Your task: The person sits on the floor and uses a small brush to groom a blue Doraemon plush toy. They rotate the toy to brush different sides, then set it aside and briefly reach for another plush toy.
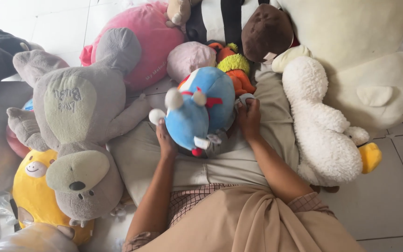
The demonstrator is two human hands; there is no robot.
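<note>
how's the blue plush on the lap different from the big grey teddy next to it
The blue plush toy is small, bright and held between the left hand and right hand; the grey teddy is far larger, dull, untouched, lying head toward the camera. Both are soft toys.

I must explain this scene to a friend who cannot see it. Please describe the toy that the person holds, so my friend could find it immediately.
Start at the huge cream plush bear at top right, then move left past the fluffy white duck to the person's lap. There the left hand and right hand hold a round blue plush toy. It alone is bright blue, with white knobs and red trim.
</note>
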